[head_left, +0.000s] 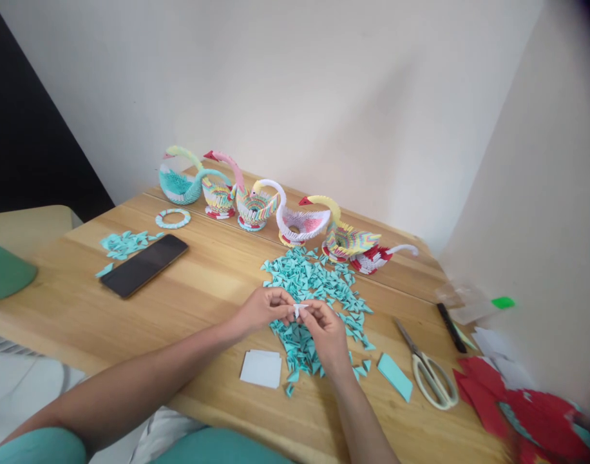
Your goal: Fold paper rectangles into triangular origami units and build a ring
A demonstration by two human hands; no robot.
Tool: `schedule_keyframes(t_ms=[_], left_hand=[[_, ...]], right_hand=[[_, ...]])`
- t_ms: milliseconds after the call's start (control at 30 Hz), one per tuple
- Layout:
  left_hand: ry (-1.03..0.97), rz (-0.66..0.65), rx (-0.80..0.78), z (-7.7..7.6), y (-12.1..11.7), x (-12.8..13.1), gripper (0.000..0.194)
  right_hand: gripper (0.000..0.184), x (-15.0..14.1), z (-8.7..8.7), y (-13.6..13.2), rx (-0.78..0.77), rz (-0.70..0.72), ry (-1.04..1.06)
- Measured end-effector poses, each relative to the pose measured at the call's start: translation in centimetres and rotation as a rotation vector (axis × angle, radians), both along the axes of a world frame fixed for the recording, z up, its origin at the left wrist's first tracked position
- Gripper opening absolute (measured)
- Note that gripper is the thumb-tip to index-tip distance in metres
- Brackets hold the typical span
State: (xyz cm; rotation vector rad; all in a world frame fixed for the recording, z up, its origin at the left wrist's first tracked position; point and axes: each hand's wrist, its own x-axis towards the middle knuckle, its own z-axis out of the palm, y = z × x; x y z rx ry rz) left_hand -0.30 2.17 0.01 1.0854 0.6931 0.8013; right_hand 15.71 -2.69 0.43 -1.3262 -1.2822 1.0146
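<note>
Between my fingertips is a small white folded paper piece [299, 309]. My left hand [270, 306] pinches it from the left, and my right hand [326, 325] grips it from the right. Both hands are closed on it above a spread of turquoise folded paper triangles [302, 274]. A stack of white paper slips [261, 368] lies below my left hand, near the table's front edge. To the right of my right forearm sits a turquoise stack of paper slips [395, 377].
Several folded-paper swans [302, 222] line the back of the table [212, 277]. At left are a phone [145, 264], a paper ring [172, 219] and more turquoise triangles [123, 243]. Scissors [428, 370], a black comb-like strip [451, 327] and red paper [527, 412] lie at right.
</note>
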Motion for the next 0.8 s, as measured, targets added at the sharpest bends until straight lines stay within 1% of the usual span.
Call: schedule_keyframes(t_ms=[133,267,367,433,567,633,700,800], left_hand=[[-0.025,-0.019,-0.036,-0.1,-0.1,-0.2,0.043],[-0.045,-0.011,-0.058,-0.1,0.0,-0.4,0.041],[-0.028,0.005,-0.038,0.0,0.0,-0.4,0.037],[0.022,0.051,0.046,0.1,-0.1,-0.2,0.031],[0.227,0.210,0.370,0.3,-0.7,0.0,0.014],[0.296,0.254,0.476,0.3,-1.0,0.1,0.011],[0.314,0.263,0.512,0.4,-1.2,0.0,0.012],[0.269,0.223,0.470,0.5,-1.1,-0.1,0.014]], right_hand=[[0.014,0.0,-0.1,0.0,0.035,0.014,0.004],[0.010,0.2,-0.3,0.0,0.043,0.035,-0.013],[0.010,0.3,-0.4,0.0,0.041,0.036,-0.024],[0.012,0.3,-0.3,-0.1,0.037,0.033,-0.032],[0.018,-0.1,0.2,-0.1,0.020,0.030,0.002],[0.022,-0.3,0.3,-0.1,0.001,0.022,0.032],[0.024,-0.4,0.4,-0.1,-0.022,0.016,0.035],[0.023,-0.3,0.3,0.0,-0.031,0.014,0.042]])
